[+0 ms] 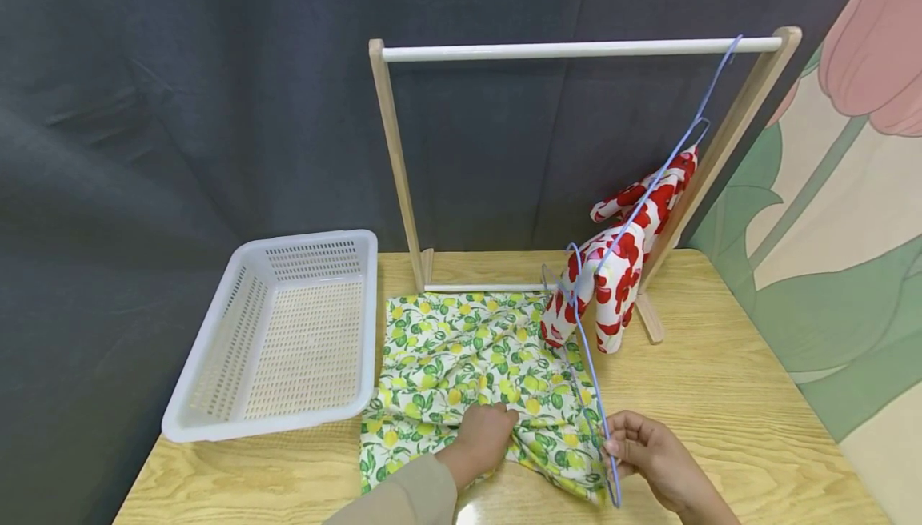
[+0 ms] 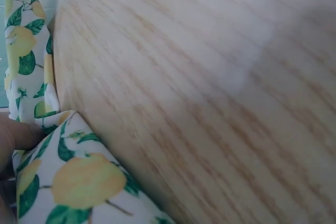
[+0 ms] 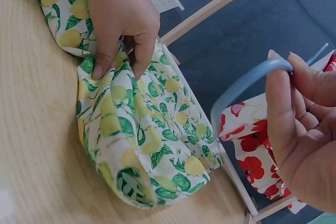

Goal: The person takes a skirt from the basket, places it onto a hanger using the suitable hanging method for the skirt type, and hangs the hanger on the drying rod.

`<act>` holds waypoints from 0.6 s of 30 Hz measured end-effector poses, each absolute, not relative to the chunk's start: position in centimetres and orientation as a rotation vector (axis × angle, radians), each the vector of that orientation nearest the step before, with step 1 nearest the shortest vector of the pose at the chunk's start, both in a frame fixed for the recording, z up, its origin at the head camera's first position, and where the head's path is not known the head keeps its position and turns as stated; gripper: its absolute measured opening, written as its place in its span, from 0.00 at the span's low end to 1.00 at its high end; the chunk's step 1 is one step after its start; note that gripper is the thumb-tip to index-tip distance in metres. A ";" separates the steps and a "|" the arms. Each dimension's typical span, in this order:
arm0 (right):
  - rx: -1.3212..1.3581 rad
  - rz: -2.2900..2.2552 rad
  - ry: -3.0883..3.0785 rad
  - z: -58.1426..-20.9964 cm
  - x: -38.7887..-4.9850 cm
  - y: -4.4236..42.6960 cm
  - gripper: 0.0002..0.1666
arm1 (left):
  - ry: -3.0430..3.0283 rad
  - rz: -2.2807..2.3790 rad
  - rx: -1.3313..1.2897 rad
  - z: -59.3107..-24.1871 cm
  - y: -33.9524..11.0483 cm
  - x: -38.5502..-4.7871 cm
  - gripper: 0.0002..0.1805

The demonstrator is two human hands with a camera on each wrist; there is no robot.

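A lemon-print cloth (image 1: 461, 357) lies spread and rumpled on the table. My left hand (image 1: 483, 435) pinches its near edge, bunching the fabric into folds, as the right wrist view shows. To the right, my right hand (image 1: 651, 457) holds one end of a blue clothes hanger (image 1: 592, 373) between thumb and fingers. The hanger is tilted, its hook end pointing toward the rack, and it overlaps the cloth's right side in the head view. In the right wrist view, the curved hanger end (image 3: 244, 85) sits at the fingertips, apart from the cloth.
A wooden rack (image 1: 394, 141) with a white rail (image 1: 576, 50) stands at the back. On its right side a second blue hanger (image 1: 709, 101) carries a garment with red flowers (image 1: 627, 269). A white plastic basket (image 1: 370, 325) stands on the left.
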State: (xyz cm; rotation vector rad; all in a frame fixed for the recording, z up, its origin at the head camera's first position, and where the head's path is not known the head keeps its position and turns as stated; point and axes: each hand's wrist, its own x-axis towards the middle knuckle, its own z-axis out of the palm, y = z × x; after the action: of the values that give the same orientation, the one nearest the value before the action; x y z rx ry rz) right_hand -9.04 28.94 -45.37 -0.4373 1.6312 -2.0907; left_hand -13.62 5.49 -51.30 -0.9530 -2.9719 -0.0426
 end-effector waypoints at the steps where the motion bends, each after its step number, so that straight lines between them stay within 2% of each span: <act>1: -0.431 -2.089 1.641 -45.4 -9.0 29.0 0.10 | -2.967 -0.040 -0.950 -51.4 5.5 -13.7 0.07; 5: -0.403 -2.073 1.694 -45.6 -8.9 29.2 0.10 | -2.943 -0.017 -0.947 -51.6 5.5 -13.8 0.05; 14: -0.192 -1.923 1.871 -45.7 -8.4 29.8 0.03 | -2.947 0.043 -0.935 -51.7 5.8 -14.0 0.09; 18: -0.098 -1.862 1.941 -45.7 -8.4 29.8 0.08 | -2.961 0.064 -0.928 -51.6 6.0 -14.0 0.07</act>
State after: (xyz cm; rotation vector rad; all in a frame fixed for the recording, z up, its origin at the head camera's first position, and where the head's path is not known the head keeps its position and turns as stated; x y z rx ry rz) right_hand -8.45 29.76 -45.68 -0.0979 1.9405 -1.8618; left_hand -14.04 5.97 -51.56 -0.9279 -2.9612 0.0638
